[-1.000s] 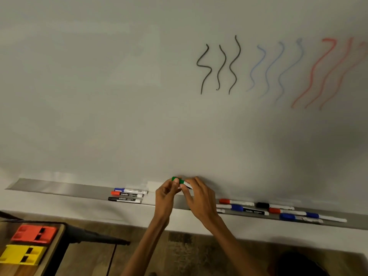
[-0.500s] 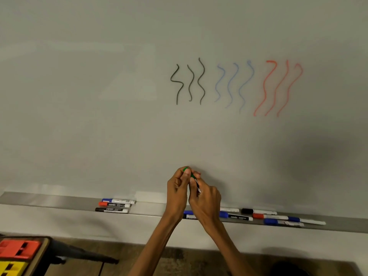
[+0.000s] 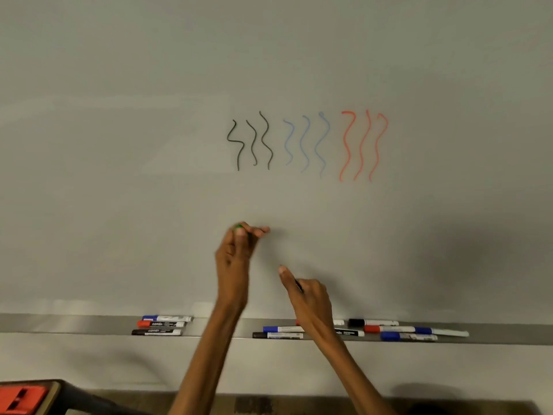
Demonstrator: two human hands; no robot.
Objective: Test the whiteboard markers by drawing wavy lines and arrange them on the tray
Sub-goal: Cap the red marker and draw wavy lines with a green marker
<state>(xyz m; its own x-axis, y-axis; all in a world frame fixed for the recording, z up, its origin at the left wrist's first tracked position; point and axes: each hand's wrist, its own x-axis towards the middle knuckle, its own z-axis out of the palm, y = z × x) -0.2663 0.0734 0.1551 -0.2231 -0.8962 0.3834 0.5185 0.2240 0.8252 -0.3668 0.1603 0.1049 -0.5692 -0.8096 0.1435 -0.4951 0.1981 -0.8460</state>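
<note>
My left hand (image 3: 236,253) is raised in front of the whiteboard (image 3: 119,175), shut on a green marker cap (image 3: 239,226) at its fingertips. My right hand (image 3: 308,295) is lower and to the right, holding the uncapped green marker (image 3: 298,285), which is mostly hidden in the fingers. Three black wavy lines (image 3: 251,142), three blue wavy lines (image 3: 306,143) and three red wavy lines (image 3: 363,145) are on the board. The metal tray (image 3: 59,324) holds three markers (image 3: 163,324) lined up at the left and several loose markers (image 3: 401,329) at the right.
A dark table corner with a red block (image 3: 21,398) on it sits at the bottom left. The board is blank left of and below the drawn lines.
My hands have risen from the tray and pulled apart. The green cap has come off in the left hand and the marker stays in the right. The view has tilted upward.
</note>
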